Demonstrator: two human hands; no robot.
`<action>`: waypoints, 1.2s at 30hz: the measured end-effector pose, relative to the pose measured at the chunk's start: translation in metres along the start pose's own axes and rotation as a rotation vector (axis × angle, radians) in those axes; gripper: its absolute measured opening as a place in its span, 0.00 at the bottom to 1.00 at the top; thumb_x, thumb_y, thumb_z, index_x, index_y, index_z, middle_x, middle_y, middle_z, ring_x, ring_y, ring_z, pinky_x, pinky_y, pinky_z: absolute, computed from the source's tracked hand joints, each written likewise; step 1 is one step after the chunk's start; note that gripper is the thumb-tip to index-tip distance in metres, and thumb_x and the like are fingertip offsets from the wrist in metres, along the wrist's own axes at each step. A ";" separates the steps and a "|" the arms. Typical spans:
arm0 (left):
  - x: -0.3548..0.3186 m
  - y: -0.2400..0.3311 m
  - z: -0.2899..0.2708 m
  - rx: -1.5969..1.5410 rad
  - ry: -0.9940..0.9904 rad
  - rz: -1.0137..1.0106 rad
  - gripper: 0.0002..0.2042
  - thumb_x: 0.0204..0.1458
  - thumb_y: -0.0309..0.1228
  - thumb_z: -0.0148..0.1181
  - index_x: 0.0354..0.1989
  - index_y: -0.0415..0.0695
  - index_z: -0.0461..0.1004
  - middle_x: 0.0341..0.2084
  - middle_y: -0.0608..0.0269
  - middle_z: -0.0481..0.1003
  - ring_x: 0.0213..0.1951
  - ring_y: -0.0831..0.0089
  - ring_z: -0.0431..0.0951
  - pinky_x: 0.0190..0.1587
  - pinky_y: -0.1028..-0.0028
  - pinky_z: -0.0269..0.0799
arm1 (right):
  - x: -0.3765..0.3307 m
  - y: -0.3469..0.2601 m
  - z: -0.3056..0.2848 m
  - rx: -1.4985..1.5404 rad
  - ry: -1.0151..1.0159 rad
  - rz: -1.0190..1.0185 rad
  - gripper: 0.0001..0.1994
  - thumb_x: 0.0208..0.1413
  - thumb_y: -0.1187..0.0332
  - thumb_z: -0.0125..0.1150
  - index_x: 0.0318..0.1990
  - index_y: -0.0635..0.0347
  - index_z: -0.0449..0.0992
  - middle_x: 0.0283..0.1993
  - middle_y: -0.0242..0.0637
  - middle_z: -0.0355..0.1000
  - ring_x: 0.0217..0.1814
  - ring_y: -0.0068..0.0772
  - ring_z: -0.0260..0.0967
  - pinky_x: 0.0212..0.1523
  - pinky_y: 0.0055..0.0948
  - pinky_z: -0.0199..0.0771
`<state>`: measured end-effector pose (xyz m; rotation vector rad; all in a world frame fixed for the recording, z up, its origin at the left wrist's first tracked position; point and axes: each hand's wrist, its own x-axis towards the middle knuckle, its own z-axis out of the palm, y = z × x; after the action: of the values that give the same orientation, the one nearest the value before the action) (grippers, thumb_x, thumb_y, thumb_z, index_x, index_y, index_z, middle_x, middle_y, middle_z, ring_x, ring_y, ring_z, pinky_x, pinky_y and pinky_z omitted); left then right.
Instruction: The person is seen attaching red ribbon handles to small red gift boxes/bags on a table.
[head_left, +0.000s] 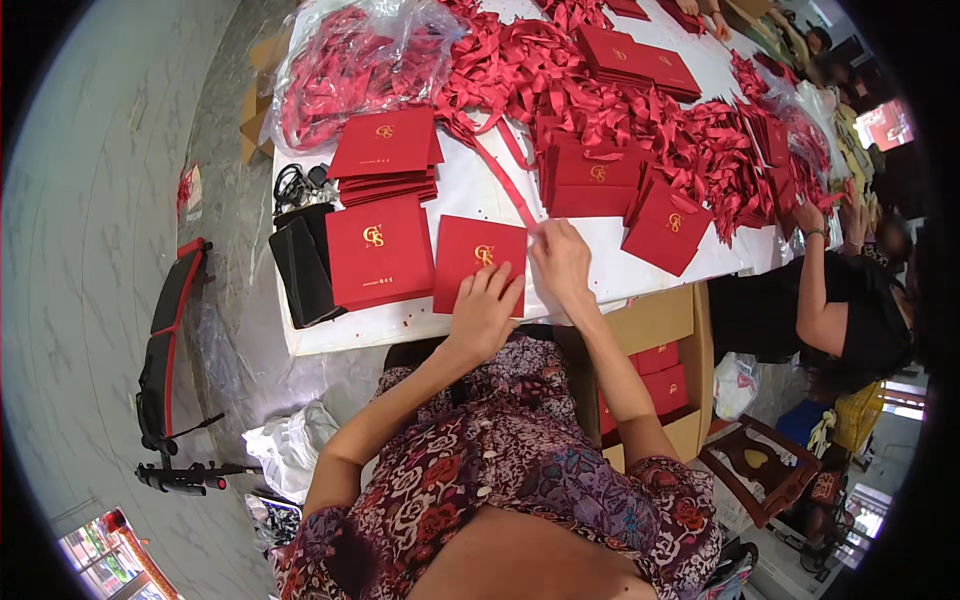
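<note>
My left hand (486,305) lies with its fingers spread on a flat red paper bag (460,250) with a gold emblem, at the table's near edge. Just right of that bag, my right hand (562,258) is closed in a pinch at the near end of a red ribbon (505,183). This ribbon runs back to a large tangled heap of red ribbons (510,70). To the left of my left hand is a small pile of flat red bags (380,250). Behind it stands a taller, uneven stack of red bags (385,145).
Upright bags with ribbon handles (597,180) stand right of my hands, near a tilted bag (668,225). A black pouch (300,265) sits at the table's left edge. An open carton (650,325) with red bags is below on the right. A person in black (850,310) works farther right.
</note>
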<state>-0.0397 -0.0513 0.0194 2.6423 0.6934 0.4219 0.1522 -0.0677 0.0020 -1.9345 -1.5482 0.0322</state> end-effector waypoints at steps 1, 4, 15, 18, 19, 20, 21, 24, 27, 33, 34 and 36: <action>0.004 0.003 0.001 -0.004 -0.004 0.003 0.31 0.46 0.33 0.65 0.61 0.42 0.67 0.60 0.51 0.67 0.60 0.51 0.64 0.59 0.54 0.60 | -0.006 0.000 -0.009 0.042 0.001 0.074 0.06 0.49 0.77 0.59 0.36 0.63 0.74 0.35 0.45 0.71 0.38 0.47 0.72 0.37 0.40 0.73; 0.022 0.004 0.002 -0.329 0.146 -0.083 0.24 0.53 0.29 0.59 0.60 0.39 0.67 0.51 0.50 0.71 0.50 0.52 0.71 0.51 0.58 0.67 | -0.016 -0.011 -0.033 0.211 -0.032 0.239 0.05 0.52 0.76 0.59 0.37 0.63 0.75 0.34 0.43 0.72 0.38 0.42 0.74 0.38 0.36 0.74; 0.054 -0.028 0.016 -1.332 0.051 -0.485 0.11 0.64 0.35 0.56 0.40 0.39 0.76 0.27 0.72 0.74 0.29 0.85 0.73 0.33 0.82 0.70 | -0.022 -0.027 -0.024 1.221 -0.031 0.492 0.10 0.60 0.79 0.60 0.49 0.68 0.73 0.43 0.36 0.75 0.42 0.19 0.73 0.47 0.18 0.73; 0.053 -0.018 0.021 -1.431 0.080 -0.539 0.10 0.64 0.35 0.55 0.38 0.41 0.76 0.27 0.72 0.75 0.28 0.86 0.72 0.33 0.83 0.70 | -0.027 -0.025 -0.016 1.252 -0.040 0.625 0.09 0.61 0.77 0.60 0.47 0.67 0.74 0.44 0.36 0.76 0.43 0.19 0.73 0.47 0.18 0.73; 0.052 -0.016 0.024 -1.483 0.107 -0.543 0.10 0.64 0.35 0.55 0.38 0.41 0.76 0.27 0.72 0.75 0.27 0.86 0.72 0.32 0.83 0.70 | -0.029 -0.024 -0.013 1.283 -0.085 0.693 0.08 0.62 0.75 0.59 0.46 0.66 0.74 0.44 0.37 0.76 0.44 0.20 0.73 0.47 0.19 0.73; 0.052 -0.015 0.027 -1.486 0.103 -0.545 0.10 0.64 0.35 0.55 0.38 0.41 0.76 0.27 0.72 0.75 0.27 0.86 0.72 0.32 0.83 0.70 | -0.031 -0.023 -0.012 1.311 -0.130 0.761 0.07 0.63 0.73 0.59 0.45 0.66 0.75 0.43 0.37 0.76 0.45 0.20 0.73 0.48 0.19 0.73; 0.052 -0.014 0.030 -1.466 0.128 -0.547 0.08 0.63 0.32 0.56 0.38 0.40 0.76 0.29 0.71 0.75 0.27 0.86 0.72 0.30 0.83 0.69 | -0.032 -0.022 -0.012 1.309 -0.127 0.766 0.07 0.63 0.73 0.59 0.45 0.66 0.75 0.43 0.37 0.76 0.45 0.20 0.73 0.48 0.19 0.73; 0.047 -0.011 0.029 -1.266 0.286 -0.500 0.06 0.62 0.28 0.57 0.38 0.38 0.76 0.32 0.68 0.74 0.26 0.85 0.72 0.28 0.82 0.69 | -0.025 -0.025 -0.030 1.156 0.140 0.519 0.07 0.68 0.68 0.52 0.43 0.62 0.71 0.42 0.39 0.77 0.41 0.23 0.74 0.49 0.25 0.73; 0.046 -0.012 0.008 -0.717 0.411 -0.382 0.07 0.55 0.22 0.60 0.41 0.37 0.74 0.36 0.57 0.72 0.29 0.74 0.75 0.30 0.75 0.70 | -0.024 0.004 -0.062 1.331 0.233 0.413 0.06 0.68 0.68 0.50 0.42 0.61 0.68 0.33 0.31 0.69 0.28 0.18 0.67 0.32 0.21 0.71; 0.051 -0.039 0.010 -0.116 0.310 -0.217 0.24 0.45 0.32 0.69 0.51 0.38 0.73 0.46 0.56 0.71 0.54 0.54 0.66 0.55 0.56 0.62 | -0.015 0.003 -0.099 1.292 0.004 0.429 0.07 0.66 0.71 0.53 0.44 0.63 0.75 0.28 0.27 0.70 0.23 0.11 0.60 0.18 0.13 0.56; 0.051 -0.043 0.014 -0.058 0.244 -0.208 0.27 0.43 0.35 0.71 0.52 0.38 0.73 0.46 0.56 0.70 0.54 0.54 0.65 0.56 0.55 0.59 | -0.013 0.003 -0.084 1.133 -0.079 0.429 0.07 0.65 0.71 0.55 0.45 0.63 0.77 0.28 0.27 0.71 0.24 0.11 0.61 0.19 0.13 0.57; 0.054 -0.045 0.015 -0.007 0.176 -0.194 0.29 0.42 0.38 0.72 0.53 0.38 0.73 0.47 0.57 0.70 0.55 0.55 0.64 0.57 0.55 0.57 | -0.012 -0.003 -0.063 0.916 -0.202 0.478 0.08 0.63 0.71 0.57 0.46 0.63 0.78 0.30 0.28 0.73 0.26 0.11 0.64 0.24 0.14 0.63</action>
<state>-0.0068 0.0089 -0.0026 2.5210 0.9915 0.6029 0.1712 -0.1069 0.0491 -1.4930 -0.8736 0.9830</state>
